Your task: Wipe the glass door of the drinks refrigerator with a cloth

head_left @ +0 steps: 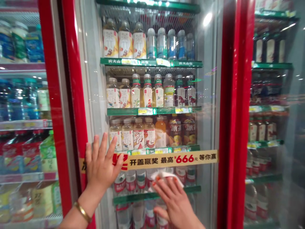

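My left hand [101,167] lies flat with fingers spread against the glass door [208,127] of a drinks fridge, near its red left frame [77,95]. It covers part of a gold strip [164,161] with black and red lettering that runs across the glass. A gold bangle [82,212] circles that wrist. Lower and to the right, my right hand [173,198] presses a crumpled white tissue [179,181] against the glass just under the strip. Its fingers are stretched over the tissue and hide much of it.
Behind the glass, bottled drinks [146,92] stand in rows on green-edged shelves [154,110]. Another stocked fridge section [26,149] is on the left. A red frame [234,127] on the right borders a further section with bottles [262,130]. Lights reflect in the glass.
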{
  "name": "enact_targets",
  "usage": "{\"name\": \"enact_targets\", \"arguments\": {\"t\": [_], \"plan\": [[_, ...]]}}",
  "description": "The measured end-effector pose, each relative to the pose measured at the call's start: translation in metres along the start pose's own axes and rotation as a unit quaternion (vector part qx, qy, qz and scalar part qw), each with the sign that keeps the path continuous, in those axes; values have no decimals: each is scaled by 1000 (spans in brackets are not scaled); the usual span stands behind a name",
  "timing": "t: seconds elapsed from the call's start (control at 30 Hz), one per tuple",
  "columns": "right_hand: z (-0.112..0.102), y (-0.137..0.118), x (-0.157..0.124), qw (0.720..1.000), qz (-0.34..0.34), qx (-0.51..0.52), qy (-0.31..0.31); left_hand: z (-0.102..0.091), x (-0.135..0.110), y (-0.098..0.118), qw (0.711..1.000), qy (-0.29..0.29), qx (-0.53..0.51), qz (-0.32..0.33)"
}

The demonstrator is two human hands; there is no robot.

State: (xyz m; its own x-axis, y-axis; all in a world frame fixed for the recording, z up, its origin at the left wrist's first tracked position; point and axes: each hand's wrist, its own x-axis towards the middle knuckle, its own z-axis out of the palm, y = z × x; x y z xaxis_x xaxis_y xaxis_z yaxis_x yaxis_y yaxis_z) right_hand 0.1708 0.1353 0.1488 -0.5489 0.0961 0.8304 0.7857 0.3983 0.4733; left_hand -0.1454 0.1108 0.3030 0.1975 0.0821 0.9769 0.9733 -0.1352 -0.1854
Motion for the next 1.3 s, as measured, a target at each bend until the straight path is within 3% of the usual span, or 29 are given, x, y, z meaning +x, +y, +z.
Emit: {"name": "enact_targets", "arguments": {"t": [0.07, 0.13, 0.2, 0.27, 0.3, 0.37, 0.43, 0.47, 0.53, 0.63, 0.7, 0.77, 0.87, 0.93, 0.97, 1.0, 1.07, 1.13, 1.17, 1.23, 1.3], "plan": [[-8, 40, -5, 986, 167, 18, -2, 0, 0, 1, 1000, -5, 2, 1], [-17, 82, 17, 943, 329, 37, 27, 0, 0, 2, 1000, -4, 6, 0], [-21, 94, 58, 915, 396, 43, 66, 0, 1, 3, 1000, -1, 10, 1], [-20, 67, 96, 933, 349, 41, 71, -1, 3, 2, 1000, -1, 10, 5], [-18, 44, 108, 958, 278, 45, 60, -2, 3, 1, 1000, 0, 6, 6], [-13, 1, 114, 994, 83, 54, 50, -6, 0, -2, 1000, -1, -6, 10], [-12, -12, 100, 997, -40, 53, 41, -9, -8, -6, 1000, -9, -13, 14], [-13, -3, 91, 997, -39, 49, 34, -10, -13, -8, 1000, -14, -14, 17], [-22, 41, 78, 995, 82, 40, 26, -10, -26, -11, 999, -17, -16, 23], [-35, 112, 92, 936, 346, 33, 54, -7, -41, -12, 1000, -4, -13, 24], [-37, 120, 117, 905, 419, 27, 76, -5, -45, -12, 1000, 0, -2, 26], [-31, 88, 139, 929, 363, 28, 71, -5, -45, -13, 999, 0, 7, 32], [-18, 20, 145, 992, 112, 47, 44, -5, -43, -14, 999, 6, 6, 39], [-17, 7, 141, 998, -15, 52, 28, -6, -43, -14, 999, 9, 3, 40], [-21, 16, 141, 998, -29, 49, 20, -6, -43, -14, 999, 9, 3, 40], [-28, 33, 145, 999, -4, 44, 15, -5, -43, -14, 999, 10, 3, 40], [-47, 81, 165, 990, 133, 32, 15, -5, -43, -14, 999, 12, 6, 40], [-63, 121, 196, 956, 293, 26, 21, -5, -44, -13, 999, 12, 10, 39], [-66, 130, 211, 939, 341, 27, 23, -4, -45, -13, 999, 10, 12, 38], [-60, 117, 230, 936, 348, 36, 25, -4, -46, -14, 999, 4, 15, 34], [-44, 70, 227, 971, 233, 54, 27, -4, -47, -15, 999, 5, 17, 35]]}}
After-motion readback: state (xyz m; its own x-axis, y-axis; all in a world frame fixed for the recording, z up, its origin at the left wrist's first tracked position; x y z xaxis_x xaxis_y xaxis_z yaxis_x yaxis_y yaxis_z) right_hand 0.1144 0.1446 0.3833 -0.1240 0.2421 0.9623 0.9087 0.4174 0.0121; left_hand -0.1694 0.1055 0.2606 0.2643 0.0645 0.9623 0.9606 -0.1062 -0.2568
